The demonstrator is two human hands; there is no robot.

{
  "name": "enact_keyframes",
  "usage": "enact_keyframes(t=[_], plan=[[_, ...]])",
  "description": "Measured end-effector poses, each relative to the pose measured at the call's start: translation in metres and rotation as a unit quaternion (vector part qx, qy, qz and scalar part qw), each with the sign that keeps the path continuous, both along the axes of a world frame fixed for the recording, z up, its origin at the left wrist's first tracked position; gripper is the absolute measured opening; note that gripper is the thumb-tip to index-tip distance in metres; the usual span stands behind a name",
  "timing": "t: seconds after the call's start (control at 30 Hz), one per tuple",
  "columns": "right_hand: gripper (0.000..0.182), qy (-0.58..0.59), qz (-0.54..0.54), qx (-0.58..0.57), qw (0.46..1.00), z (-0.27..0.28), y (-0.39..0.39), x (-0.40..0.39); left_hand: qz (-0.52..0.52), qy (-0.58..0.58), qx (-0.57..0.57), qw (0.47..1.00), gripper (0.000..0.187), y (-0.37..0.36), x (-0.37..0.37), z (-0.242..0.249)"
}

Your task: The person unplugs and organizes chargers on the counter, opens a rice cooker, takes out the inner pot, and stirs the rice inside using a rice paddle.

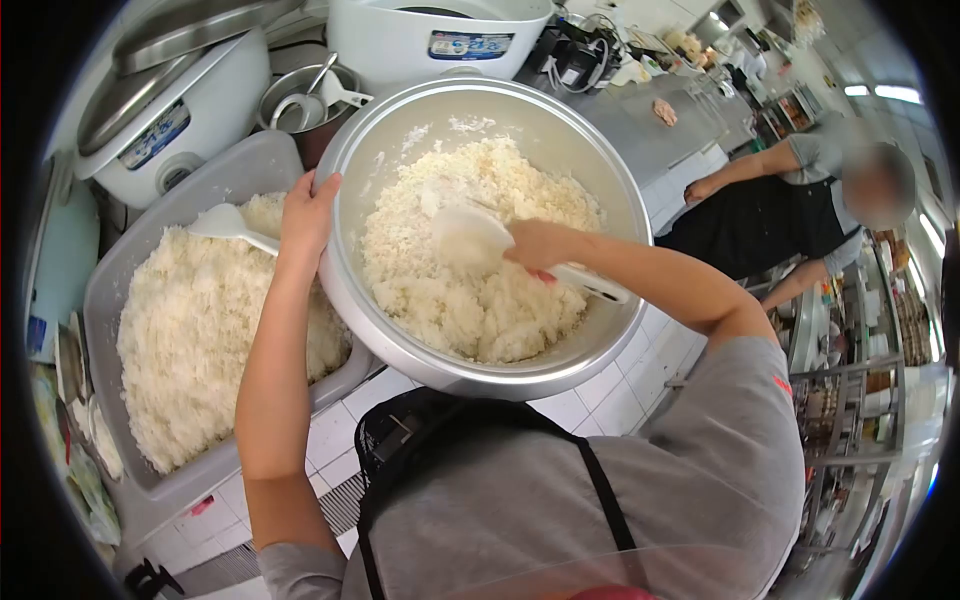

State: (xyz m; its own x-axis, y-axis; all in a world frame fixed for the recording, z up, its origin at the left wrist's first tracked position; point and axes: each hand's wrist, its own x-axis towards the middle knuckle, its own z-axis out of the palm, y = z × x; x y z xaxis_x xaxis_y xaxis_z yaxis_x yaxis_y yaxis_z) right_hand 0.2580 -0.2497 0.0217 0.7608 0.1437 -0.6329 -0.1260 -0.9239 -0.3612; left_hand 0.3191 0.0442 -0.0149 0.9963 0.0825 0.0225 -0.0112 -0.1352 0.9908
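Observation:
A large metal rice cooker pot, part full of cooked white rice, is in front of my body. My left hand grips its left rim, thumb toward the rim's edge and some fingers hidden. Inside the pot, my right hand is closed around the handle of a white rice paddle. The paddle's blade touches the rice and is slightly blurred. Left of the pot, a grey plastic tub holds a big heap of rice, with a second white paddle lying on it.
Two white cookers stand behind, with a small pot of utensils between them. A metal counter runs off to the right. A person in a dark apron stands at the right, near metal shelving.

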Motion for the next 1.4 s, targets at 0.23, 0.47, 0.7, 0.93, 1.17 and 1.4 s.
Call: enact_keyframes(t=[0.23,0.47,0.7,0.93,1.17,1.4], plan=[[0.046,-0.137,0.003,-0.082,0.987,0.040,-0.036,0.041,0.010,0.010,-0.001,1.000,0.040,-0.003,-0.007,0.008],[0.035,-0.302,0.132,-0.370,0.869,0.027,-0.067,0.086,-0.016,0.019,-0.013,1.000,0.042,-0.002,-0.002,0.002],[0.031,-0.346,-0.014,-0.310,0.885,-0.046,-0.084,0.104,0.002,0.013,-0.015,1.000,0.045,-0.002,-0.005,0.005],[0.044,-0.204,-0.051,-0.211,0.955,-0.046,-0.081,0.095,-0.006,0.028,-0.033,0.999,0.044,-0.002,-0.005,0.005],[0.049,-0.165,-0.140,-0.083,0.973,-0.029,-0.051,0.048,0.019,-0.008,0.047,0.999,0.045,-0.003,-0.006,0.006],[0.044,-0.171,0.245,-0.190,0.935,0.013,0.029,-0.033,0.015,0.021,0.002,1.000,0.050,-0.003,-0.007,0.012]])
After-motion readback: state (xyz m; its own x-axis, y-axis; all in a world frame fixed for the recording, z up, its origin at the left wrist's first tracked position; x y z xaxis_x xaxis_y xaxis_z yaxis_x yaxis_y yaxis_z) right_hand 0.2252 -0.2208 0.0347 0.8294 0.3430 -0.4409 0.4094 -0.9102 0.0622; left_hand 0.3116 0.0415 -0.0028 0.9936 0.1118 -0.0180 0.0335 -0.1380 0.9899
